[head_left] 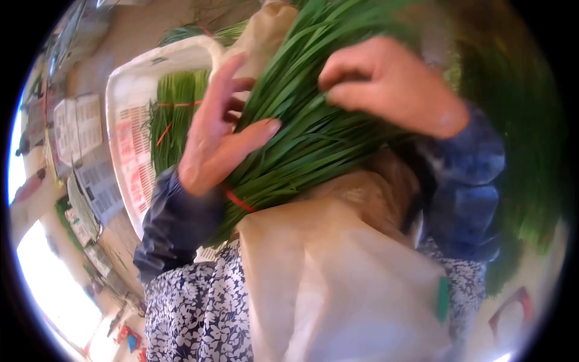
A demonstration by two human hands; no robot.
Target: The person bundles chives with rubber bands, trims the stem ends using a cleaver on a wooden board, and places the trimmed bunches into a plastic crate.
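Observation:
A large bunch of long green leaves (pixel 313 127) lies across my lap, with a red band (pixel 240 201) around its lower left end. My left hand (pixel 222 130) rests against the bunch's left side, thumb stretched over the leaves and fingers apart. Over the upper right of the bunch is my right hand (pixel 386 84), its fingers curled and pressed together at the leaves; whether a leaf is between them is too small to tell. A pale cloth (pixel 338 271) covers my lap beneath the bunch.
A white plastic crate (pixel 123 157) at the left holds banded green bundles (pixel 178 114). Crates with printed panels (pixel 99 187) stand further left. More greens (pixel 518 133) fill the right side. A red object (pixel 512 314) lies at the lower right.

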